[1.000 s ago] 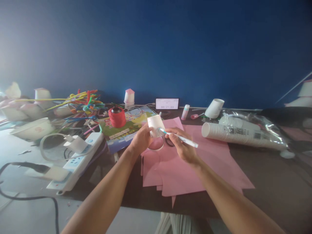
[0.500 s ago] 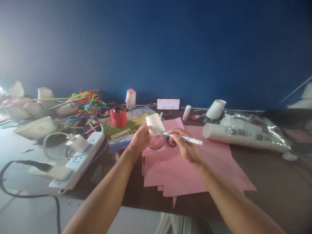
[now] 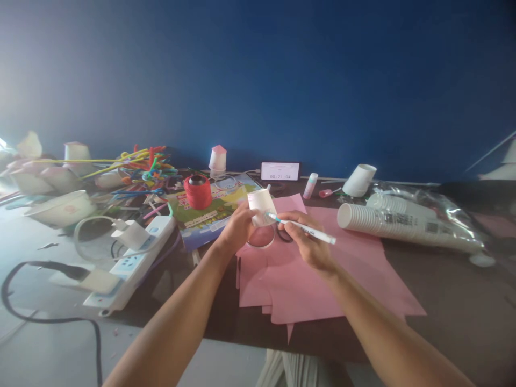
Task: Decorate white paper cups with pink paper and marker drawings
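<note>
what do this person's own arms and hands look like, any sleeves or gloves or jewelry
The left arm and right arm are bare where they show, with no sleeves. The left hand and right hand wear no gloves. No watch, bracelet or ring can be made out.

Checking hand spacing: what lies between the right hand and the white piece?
In the head view, the teal front of the marker spans it, running from the right hand toward the white piece; pink paper shows behind.
</note>
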The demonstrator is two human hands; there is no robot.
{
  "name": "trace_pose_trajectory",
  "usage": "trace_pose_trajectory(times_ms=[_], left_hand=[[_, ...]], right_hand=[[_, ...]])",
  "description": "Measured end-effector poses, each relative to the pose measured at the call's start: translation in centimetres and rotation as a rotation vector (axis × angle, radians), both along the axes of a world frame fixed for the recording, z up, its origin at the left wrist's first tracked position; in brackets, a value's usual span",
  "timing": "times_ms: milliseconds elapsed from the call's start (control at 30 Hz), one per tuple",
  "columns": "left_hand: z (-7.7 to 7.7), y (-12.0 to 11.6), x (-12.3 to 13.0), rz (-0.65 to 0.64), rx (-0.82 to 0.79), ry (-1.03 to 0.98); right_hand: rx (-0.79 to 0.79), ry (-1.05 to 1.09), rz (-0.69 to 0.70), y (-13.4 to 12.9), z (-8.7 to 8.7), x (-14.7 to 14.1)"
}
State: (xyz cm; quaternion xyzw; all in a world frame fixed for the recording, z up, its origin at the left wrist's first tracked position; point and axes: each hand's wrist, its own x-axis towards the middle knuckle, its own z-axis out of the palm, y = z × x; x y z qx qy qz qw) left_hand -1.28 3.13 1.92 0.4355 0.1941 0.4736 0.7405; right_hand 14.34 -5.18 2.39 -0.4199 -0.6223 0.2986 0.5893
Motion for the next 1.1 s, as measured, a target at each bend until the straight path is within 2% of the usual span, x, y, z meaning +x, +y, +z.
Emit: trace_pose_trajectory(times_ms=[300, 533, 733, 933, 1100], left_hand=[[-0.40, 0.22, -0.19, -0.021, 0.032, 0.000], [-0.25, 0.33, -0.45, 0.011, 0.038, 0.005], [-0.16, 0.51, -0.82, 0.003, 0.034, -0.003], [-0.54, 0.68, -0.77, -0.008, 0.036, -0.010], [-0.47, 0.52, -0.71, -0.029, 0.054, -0.018]], right_hand=[[0.022, -0.083, -0.036, 0.14, 0.12, -0.34], [-0.047, -0.085, -0.053, 0.03, 0.07, -0.26], [-0.053, 0.003, -0.024, 0.19, -0.39, 0.07], [0.002, 0.117, -0.104, 0.57, -0.21, 0.34], [-0.002, 0.126, -0.113, 0.63, 0.05, 0.32]])
